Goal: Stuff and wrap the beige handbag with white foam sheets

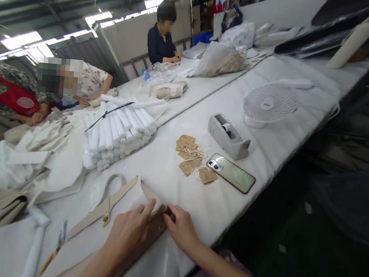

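A beige handbag [82, 250] lies at the table's near edge, with white sheet material over part of it. On its far side are a beige strap [119, 196] and a gold clasp [105, 219]. My left hand [131, 226] lies across the bag, its fingers bent and gripping the bag's end. Close beside it, my right hand [180, 228] pinches the same end at the corner; the fingertips are partly hidden there. Left of the bag rests a pair of scissors [61, 236] with orange-yellow handles.
Beyond my hands lie brown paper tags [189, 154] with strings, a phone [231, 173], a grey tape dispenser [228, 136] and a white fan [270, 103]. White rolls [116, 134] are stacked to the left. Co-workers [162, 37] stand across the table [189, 113].
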A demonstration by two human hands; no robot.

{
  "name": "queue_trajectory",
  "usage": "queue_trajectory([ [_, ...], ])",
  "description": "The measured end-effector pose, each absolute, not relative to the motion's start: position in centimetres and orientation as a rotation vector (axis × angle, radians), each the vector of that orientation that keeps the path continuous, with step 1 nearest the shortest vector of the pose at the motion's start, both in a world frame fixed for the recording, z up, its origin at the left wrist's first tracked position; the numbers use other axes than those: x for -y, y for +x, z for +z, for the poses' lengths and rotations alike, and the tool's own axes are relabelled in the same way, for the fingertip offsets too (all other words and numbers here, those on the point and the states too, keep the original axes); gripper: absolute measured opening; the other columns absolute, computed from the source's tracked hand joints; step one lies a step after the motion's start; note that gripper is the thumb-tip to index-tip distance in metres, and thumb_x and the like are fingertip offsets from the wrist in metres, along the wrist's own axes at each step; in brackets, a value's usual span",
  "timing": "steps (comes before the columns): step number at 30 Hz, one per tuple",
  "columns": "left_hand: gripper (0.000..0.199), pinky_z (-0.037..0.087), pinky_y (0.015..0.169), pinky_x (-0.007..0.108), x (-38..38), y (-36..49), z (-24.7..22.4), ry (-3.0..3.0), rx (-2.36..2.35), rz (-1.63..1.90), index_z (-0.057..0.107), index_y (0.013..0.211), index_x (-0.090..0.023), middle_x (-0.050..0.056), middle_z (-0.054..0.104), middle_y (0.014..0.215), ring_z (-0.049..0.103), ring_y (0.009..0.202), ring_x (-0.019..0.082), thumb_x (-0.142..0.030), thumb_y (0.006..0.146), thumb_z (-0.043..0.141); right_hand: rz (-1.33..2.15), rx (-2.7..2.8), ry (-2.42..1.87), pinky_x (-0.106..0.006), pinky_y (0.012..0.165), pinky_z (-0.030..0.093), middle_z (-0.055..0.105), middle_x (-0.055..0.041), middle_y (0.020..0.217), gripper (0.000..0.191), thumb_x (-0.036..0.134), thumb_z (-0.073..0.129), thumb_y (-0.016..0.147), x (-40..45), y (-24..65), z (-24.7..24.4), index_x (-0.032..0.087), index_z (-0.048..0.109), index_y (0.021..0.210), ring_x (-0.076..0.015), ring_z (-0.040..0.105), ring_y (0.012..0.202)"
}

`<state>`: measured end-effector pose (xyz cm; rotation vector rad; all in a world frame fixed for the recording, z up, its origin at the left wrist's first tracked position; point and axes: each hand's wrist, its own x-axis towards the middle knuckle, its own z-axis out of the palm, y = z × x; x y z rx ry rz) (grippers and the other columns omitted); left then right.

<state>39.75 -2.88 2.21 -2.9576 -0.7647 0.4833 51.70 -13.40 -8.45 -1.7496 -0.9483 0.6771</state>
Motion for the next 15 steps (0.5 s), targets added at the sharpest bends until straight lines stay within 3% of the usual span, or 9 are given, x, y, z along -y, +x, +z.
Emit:
queue_trajectory([
  [4, 0.046, 0.050, 0.067, 0.027, 2.7, 37.4, -0.2, -3.010, 0.731, 0.169, 0.039, 0.136, -0.021, 0.005, 0.059, 0.091, 0.062, 0.084, 0.019, -0.017, 0.091, 0.039, 0.690, 0.973, -1.761, -0.027, 0.068, 0.044, 0.064, -0.0043, 0.085, 0.020, 0.022, 0.053, 0.087, 13.5, 51.6, -8.6, 0.016, 0.063, 0.104, -0.0155, 0.058, 0.071],
  [8, 0.057, 0.052, 0.068, 0.026, 3.2, 36.3, -1.8, -3.072, 0.543, -0.098, 0.030, 0.143, -0.018, 0.003, 0.055, 0.082, 0.057, 0.072, 0.015, -0.007, 0.087, 0.038, 0.690, 0.964, -1.789, -0.026, 0.066, 0.042, 0.062, -0.0030, 0.080, 0.011, 0.021, 0.054, 0.087, 13.2, 51.3, -8.9, 0.017, 0.062, 0.093, -0.0151, 0.056, 0.070],
  [11, 0.066, 0.052, 0.067, 0.024, 4.0, 36.0, -2.8, -3.081, 0.490, -0.184, 0.020, 0.148, -0.020, 0.001, 0.056, 0.078, 0.056, 0.066, 0.013, -0.002, 0.087, 0.037, 0.677, 0.943, -1.821, -0.027, 0.066, 0.041, 0.060, -0.0023, 0.076, 0.005, 0.020, 0.056, 0.084, 13.0, 51.0, -9.5, 0.017, 0.060, 0.085, -0.0159, 0.055, 0.069],
  [15, 0.070, 0.050, 0.067, 0.016, 5.3, 35.6, -3.4, -3.089, 0.556, -0.344, 0.020, 0.148, -0.025, -0.001, 0.058, 0.075, 0.058, 0.064, 0.007, 0.004, 0.086, 0.039, 0.682, 0.964, -1.827, -0.028, 0.068, 0.043, 0.058, -0.0019, 0.074, 0.004, 0.018, 0.055, 0.081, 13.1, 51.1, -9.9, 0.018, 0.057, 0.077, -0.0168, 0.055, 0.072],
])
